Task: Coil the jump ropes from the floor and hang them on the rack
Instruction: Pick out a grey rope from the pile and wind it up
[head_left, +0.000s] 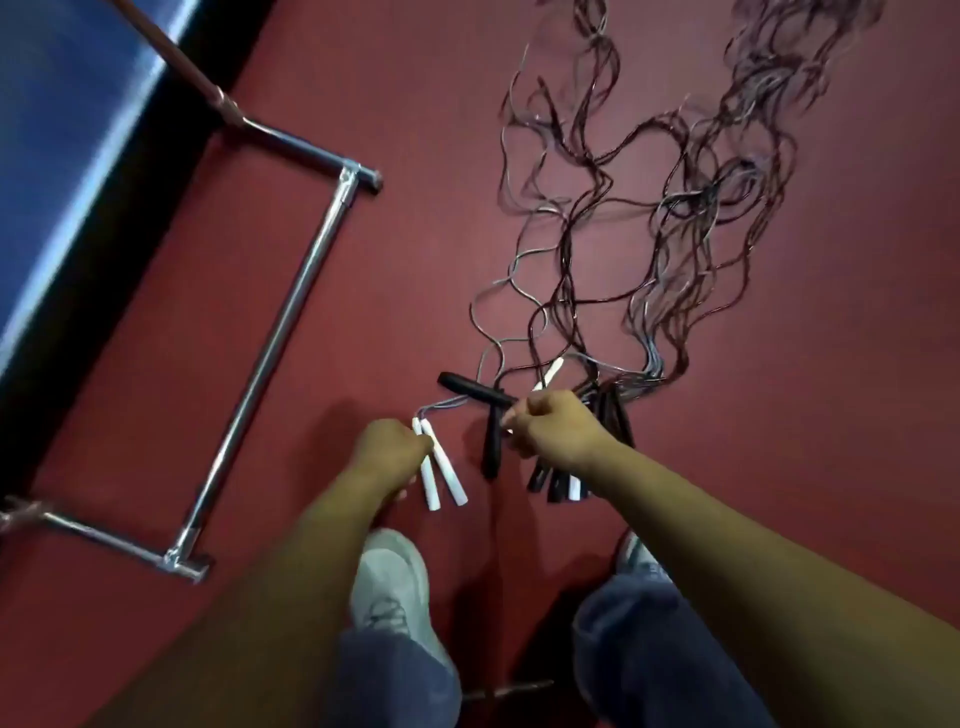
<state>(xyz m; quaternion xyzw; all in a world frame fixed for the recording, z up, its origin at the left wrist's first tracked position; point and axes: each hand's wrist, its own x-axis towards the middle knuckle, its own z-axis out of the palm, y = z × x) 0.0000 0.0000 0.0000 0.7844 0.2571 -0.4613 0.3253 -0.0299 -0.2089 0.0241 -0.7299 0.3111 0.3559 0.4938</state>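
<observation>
Several jump ropes (649, 218) lie in a tangled spread across the red floor, their thin cords running away from me. Their handles gather near my hands. My left hand (387, 452) is shut on a pair of white handles (441, 475), whose grey cord leads up to the right. My right hand (553, 428) pinches a black handle (475, 389) that lies crosswise over another black handle (492, 447). More black handles and a white one (563, 486) lie under my right wrist. The chrome rack (275, 338) has its base on the floor at the left.
A blue surface with a black edge (78, 130) runs along the far left behind the rack. My two shoes (392, 587) and jeans legs are at the bottom. A dark cord runs down the floor between my feet.
</observation>
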